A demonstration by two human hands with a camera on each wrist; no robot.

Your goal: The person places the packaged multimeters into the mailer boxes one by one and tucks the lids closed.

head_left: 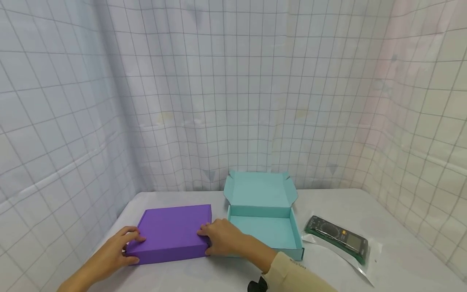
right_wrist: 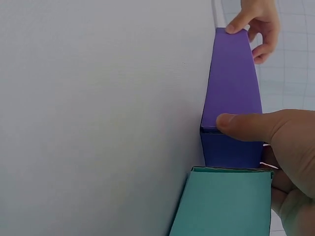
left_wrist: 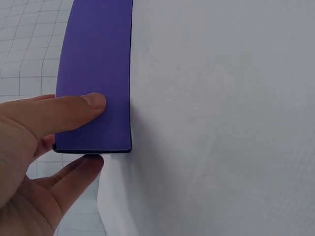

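Observation:
A closed purple box [head_left: 175, 229] lies flat at the left of the table. My left hand [head_left: 118, 249] grips its left front corner, the thumb on the front wall and the fingers at the side and top. My right hand [head_left: 222, 236] holds the opposite front corner, with its thumb [right_wrist: 241, 125] against the front wall and fingers over the top edge. Beside the right hand stands a teal box [head_left: 262, 227] with its lid raised and its inside bare. In the right wrist view its front wall [right_wrist: 226, 201] sits close to the purple box's right side.
On the right of the white table [head_left: 328, 267] lies a black and green multimeter [head_left: 337, 237] in a clear plastic bag [head_left: 372, 259]. Grid-patterned curtains [head_left: 251, 97] enclose the table at the back and both sides.

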